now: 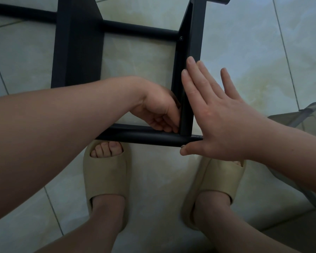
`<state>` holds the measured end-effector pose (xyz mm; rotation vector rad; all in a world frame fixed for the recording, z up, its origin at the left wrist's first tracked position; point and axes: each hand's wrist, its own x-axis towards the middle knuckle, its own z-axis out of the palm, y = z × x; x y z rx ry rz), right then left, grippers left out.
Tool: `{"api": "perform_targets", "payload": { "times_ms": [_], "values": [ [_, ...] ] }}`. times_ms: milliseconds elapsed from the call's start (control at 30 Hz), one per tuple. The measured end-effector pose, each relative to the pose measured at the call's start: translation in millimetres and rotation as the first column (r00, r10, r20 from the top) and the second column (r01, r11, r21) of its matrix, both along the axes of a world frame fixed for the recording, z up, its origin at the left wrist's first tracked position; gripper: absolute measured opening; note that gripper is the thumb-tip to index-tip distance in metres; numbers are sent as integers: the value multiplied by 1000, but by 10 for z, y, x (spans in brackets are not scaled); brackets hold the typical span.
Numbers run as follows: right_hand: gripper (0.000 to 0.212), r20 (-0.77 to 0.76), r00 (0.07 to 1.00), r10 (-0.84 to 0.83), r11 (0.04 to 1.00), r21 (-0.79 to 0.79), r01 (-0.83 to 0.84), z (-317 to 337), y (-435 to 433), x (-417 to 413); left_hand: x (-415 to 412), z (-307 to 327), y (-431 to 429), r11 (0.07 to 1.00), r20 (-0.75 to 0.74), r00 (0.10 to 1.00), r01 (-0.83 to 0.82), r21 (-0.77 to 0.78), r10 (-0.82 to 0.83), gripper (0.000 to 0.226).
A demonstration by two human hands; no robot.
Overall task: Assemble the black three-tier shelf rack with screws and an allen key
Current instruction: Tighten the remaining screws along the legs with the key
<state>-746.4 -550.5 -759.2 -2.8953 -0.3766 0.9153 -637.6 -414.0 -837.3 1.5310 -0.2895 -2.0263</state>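
1. A black rack (77, 52) lies on a pale tiled floor (244, 52), its near bar (144, 137) just ahead of a person's beige slippers (106, 172).
2. The left hand (159, 110) reaches inside the frame, fingers curled into the corner where the right side panel (195, 33) meets the near bar; whether it grasps anything there cannot be told.
3. The right hand (215, 121) is spread flat, its straight fingers laid against the panel's outer face and the thumb tucked under the bar's end.
4. A short shiny metal piece (196, 137) shows between the bar's end and the right palm, too small to identify.
5. A grey see-through object (314, 121) sits at the right edge.
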Motion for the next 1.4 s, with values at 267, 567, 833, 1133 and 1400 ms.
{"api": "perform_targets", "payload": {
  "times_ms": [267, 567, 833, 1133, 1400],
  "values": [
    [142, -6, 1000, -4, 1000, 4, 4, -1, 0, -1, -4, 17, 3, 998, -32, 997, -64, 1, 64, 31],
    [142, 1, 1000, -1, 1000, 2, 1, -1, -3, -3, -7, 23, 18, 999, -41, 999, 9, 39, -8, 9],
    [141, -4, 1000, -3, 1000, 3, 3, 2, -1, -4, 15, 19, -16, 1000, -15, 1000, -22, 11, 22, 13],
    [140, -5, 1000, -3, 1000, 6, 3, -7, -7, 0, 3, 17, 22, 995, -92, 991, -96, 28, 98, 21],
    [139, 10, 1000, 4, 1000, 6, -4, -16, -11, -9, -8, 28, -4, 998, -43, 998, -34, 57, 37, 11]
  ]
}}
